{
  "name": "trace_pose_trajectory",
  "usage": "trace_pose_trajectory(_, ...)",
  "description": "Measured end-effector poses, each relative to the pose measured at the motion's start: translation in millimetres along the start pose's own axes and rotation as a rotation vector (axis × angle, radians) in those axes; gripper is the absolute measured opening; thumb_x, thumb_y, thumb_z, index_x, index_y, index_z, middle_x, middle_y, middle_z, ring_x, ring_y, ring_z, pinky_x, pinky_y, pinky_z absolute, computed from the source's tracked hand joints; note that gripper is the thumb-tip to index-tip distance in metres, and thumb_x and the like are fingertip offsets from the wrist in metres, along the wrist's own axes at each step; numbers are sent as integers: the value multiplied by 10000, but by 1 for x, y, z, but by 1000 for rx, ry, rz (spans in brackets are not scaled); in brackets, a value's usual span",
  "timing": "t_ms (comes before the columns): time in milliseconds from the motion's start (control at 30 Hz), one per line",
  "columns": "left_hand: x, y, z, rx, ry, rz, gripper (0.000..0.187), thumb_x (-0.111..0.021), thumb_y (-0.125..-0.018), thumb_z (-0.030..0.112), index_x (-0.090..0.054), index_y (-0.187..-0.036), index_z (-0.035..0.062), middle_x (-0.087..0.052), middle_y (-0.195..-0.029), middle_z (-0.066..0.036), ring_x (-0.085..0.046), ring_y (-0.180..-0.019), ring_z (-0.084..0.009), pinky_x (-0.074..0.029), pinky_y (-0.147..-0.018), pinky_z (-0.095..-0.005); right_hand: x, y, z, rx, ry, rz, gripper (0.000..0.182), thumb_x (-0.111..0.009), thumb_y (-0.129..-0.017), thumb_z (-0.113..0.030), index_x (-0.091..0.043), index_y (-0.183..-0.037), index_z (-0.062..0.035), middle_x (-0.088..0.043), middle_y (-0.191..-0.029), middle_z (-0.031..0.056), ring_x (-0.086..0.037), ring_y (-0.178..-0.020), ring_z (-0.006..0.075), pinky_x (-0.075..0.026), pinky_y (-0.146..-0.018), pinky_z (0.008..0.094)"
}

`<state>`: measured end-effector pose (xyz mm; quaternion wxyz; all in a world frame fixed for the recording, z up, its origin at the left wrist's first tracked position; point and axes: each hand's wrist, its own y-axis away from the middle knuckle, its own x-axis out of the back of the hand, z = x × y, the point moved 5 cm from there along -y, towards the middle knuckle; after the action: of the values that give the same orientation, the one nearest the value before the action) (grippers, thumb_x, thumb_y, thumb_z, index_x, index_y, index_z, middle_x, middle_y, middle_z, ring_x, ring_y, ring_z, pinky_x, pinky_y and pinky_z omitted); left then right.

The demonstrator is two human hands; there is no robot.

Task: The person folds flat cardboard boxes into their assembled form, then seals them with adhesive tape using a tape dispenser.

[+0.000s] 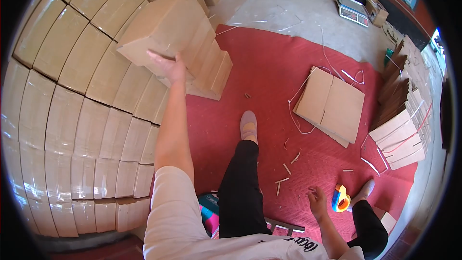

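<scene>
My left hand is spread against the lower side of a brown cardboard box, which sits tilted at the top of a few stacked boxes. Its thumb points up and its fingers reach left along the box. Low on the right, my right hand hangs over the red mat with loosely bent fingers and nothing in it. A yellow and blue tape dispenser lies just right of it, beside my shoe.
Taped boxes form a wall on the left. Flattened cartons lie on the red mat, with more bundled cartons at right. Loose straps and cardboard scraps are scattered about. A scale stands at the back right.
</scene>
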<state>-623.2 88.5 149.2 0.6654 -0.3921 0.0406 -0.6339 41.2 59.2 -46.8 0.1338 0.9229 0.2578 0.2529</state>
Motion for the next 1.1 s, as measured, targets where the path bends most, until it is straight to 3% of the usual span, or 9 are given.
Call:
trace_pose_trajectory(67, 4, 0, -12, -107, 121, -10, 1134, -753, -709, 193, 101, -1446, 76, -24, -1463, -335, -170, -1344, -472, -249, -1091, -464, -2, -1, 15, -22, -35, -1, 230, -556, -871, -34, -539, -1092, 30, -606, -1025, 135, -630, -882, 196, -506, -766, 293)
trace_pose_trajectory(200, 16, 7, 16, -6, 88, 8, 1163, -795, -678, 285, 48, -1455, 89, -66, -1469, -302, -200, -1347, -435, -272, -1083, -446, -4, 1, 23, -9, -42, -20, 232, -554, -875, -47, -541, -1090, 40, -610, -1031, 150, -635, -890, 212, -507, -767, 299)
trace_pose_trajectory(267, 23, 19, 37, 410, -153, -127, 1203, -822, -630, 392, 6, -1461, 125, -105, -1466, -271, -206, -1350, -410, -284, -1078, -457, -2, 3, 16, -10, 3, -21, 231, -556, -874, -52, -544, -1085, 42, -611, -1023, 152, -636, -886, 216, -506, -766, 300)
trace_pose_trajectory(300, 17, 18, 34, 407, -150, -121, 1203, -822, -630, 392, 6, -1461, 125, -105, -1466, -271, -206, -1350, -410, -284, -1078, -457, -2, 1, 11, -5, 47, -23, 230, -558, -873, -58, -548, -1080, 43, -611, -1015, 154, -637, -881, 220, -505, -766, 300)
trace_pose_trajectory(367, 17, 10, 39, 60, -406, 195, 1191, -833, -568, 486, -123, -1454, 126, -165, -1441, -280, -217, -1335, -419, -314, -1035, -520, 1, 0, 6, -7, 22, -12, 223, -572, -853, -49, -560, -1063, 25, -612, -1010, 156, -633, -894, 232, -506, -758, 307)
trace_pose_trajectory(467, 24, -2, 62, -300, -511, 411, 1181, -839, -555, 480, -147, -1453, 151, -196, -1439, -236, -236, -1324, -396, -319, -1019, -532, 2, -3, 14, -17, -1, 6, 217, -585, -833, -45, -572, -1043, 8, -617, -996, 159, -630, -898, 245, -505, -751, 320)
trace_pose_trajectory(667, 31, -36, 79, -278, -663, 172, 1056, -852, -570, 360, -248, -1418, 185, -303, -1384, -147, -309, -1267, -364, -309, -1027, -470, -1, -6, 21, 3, 29, 1, 208, -585, -833, -59, -573, -1028, 14, -625, -970, 164, -630, -871, 253, -501, -748, 329)
trace_pose_trajectory(1000, 41, -40, 83, -165, -655, 132, 973, -833, -610, 308, -288, -1409, 206, -345, -1338, -115, -365, -1205, -300, -346, -989, -411, -8, -2, 19, 84, 61, -20, 182, -548, -831, -34, -568, -990, 52, -622, -893, 155, -643, -779, 221, -508, -699, 303)
trace_pose_trajectory(1100, 40, -46, 81, -112, -684, 88, 965, -818, -636, 298, -268, -1424, 209, -338, -1350, -109, -363, -1215, -292, -359, -978, -409, -5, 2, 18, -11, -32, -14, 187, -584, -809, -33, -585, -988, 21, -624, -948, 175, -633, -864, 253, -504, -746, 328)
